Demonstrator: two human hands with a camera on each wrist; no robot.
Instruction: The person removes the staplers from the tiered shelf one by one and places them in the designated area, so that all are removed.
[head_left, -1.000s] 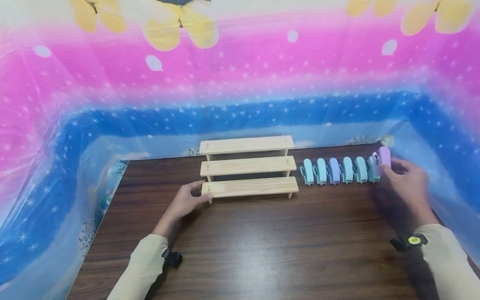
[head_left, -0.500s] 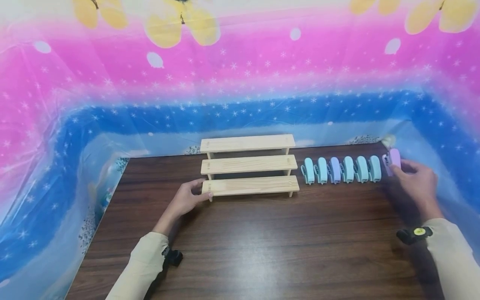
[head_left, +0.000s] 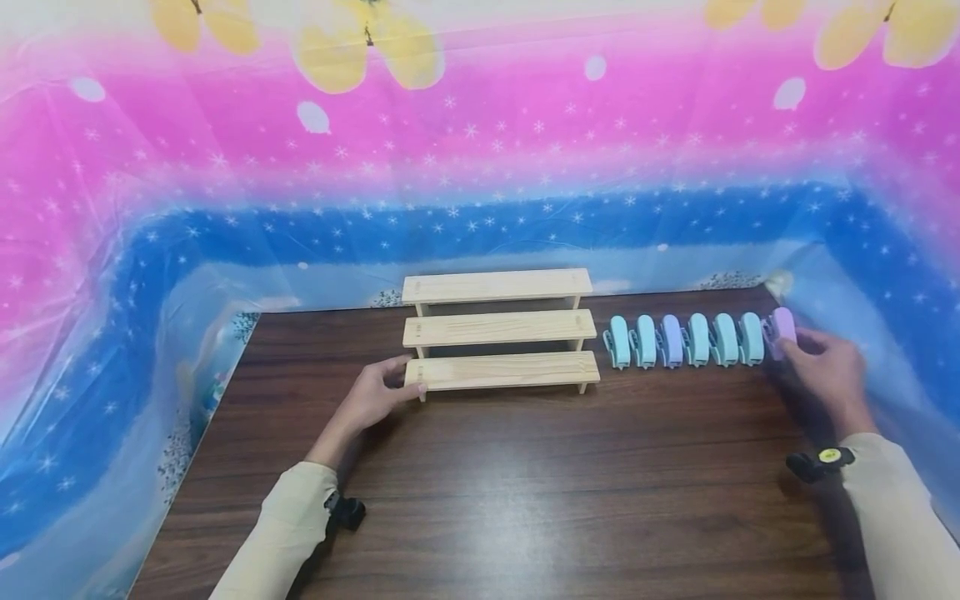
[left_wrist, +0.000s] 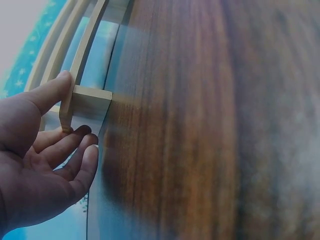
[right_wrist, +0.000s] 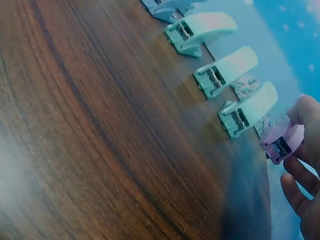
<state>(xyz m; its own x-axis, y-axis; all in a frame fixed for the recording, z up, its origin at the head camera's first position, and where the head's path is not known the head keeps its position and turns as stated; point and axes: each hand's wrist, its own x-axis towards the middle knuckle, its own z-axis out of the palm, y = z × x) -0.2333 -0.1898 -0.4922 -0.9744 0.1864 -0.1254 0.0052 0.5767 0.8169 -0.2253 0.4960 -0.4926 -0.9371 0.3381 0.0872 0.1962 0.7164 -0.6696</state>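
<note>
My right hand (head_left: 831, 371) pinches a pinkish-lilac mini stapler (head_left: 782, 331) at the right end of a row of similar ones. A mint-green stapler (head_left: 751, 339) stands just left of it; metal parts show in its end in the right wrist view. Further along the row are more mint-green staplers and one periwinkle stapler (head_left: 671, 342). My left hand (head_left: 373, 398) grips the left end of the lowest step of a pale wooden three-tier stand (head_left: 501, 372). In the left wrist view its thumb lies on the board's edge, and the other fingers curl below beside the leg.
The dark wood-grain table (head_left: 525, 500) carries the stand at its back middle, with the stapler row right beside it. A patterned pink and blue cloth (head_left: 480, 167) hangs behind the table and along both sides.
My right hand has moved the pinkish-lilac stapler rightward, off the last mint-green one, then down and slightly back left to the row's end. The left hand keeps its place on the stand.
</note>
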